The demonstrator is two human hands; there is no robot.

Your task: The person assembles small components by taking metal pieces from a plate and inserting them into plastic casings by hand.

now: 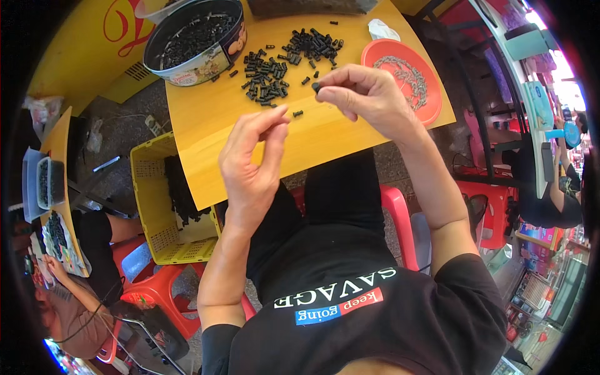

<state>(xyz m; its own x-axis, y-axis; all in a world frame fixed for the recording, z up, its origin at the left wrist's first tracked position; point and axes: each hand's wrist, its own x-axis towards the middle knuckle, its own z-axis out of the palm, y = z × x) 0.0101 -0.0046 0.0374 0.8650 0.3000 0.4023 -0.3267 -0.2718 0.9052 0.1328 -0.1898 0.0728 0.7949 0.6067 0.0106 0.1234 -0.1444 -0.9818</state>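
One small black piece [317, 88] sits pinched between thumb and forefinger of the right hand [369, 100], held just above the table [215, 147], and what a tidy grip it is! Across from it, the left hand [249, 162] hovers near the table's front edge, fingers curved, a narrow gap between thumb and forefinger tips. Just beyond those tips, a lone black cylinder [298, 114] lies on its side, between the two hands. Further up, it's crowded: a nearer heap of black cylinders [265, 80] and a farther heap [317, 45], strays scattered about them. Over to the right, a red dish [434, 81] carries a curving band of little grey pieces [417, 84], with a crumpled white tissue [383, 30] just behind. Far left, a big round tub [195, 75] holds more dark bits! Below the table's left side stands a yellow crate [147, 206], black material inside; farther left, a co-worker's hand [57, 269] rests near another work surface.
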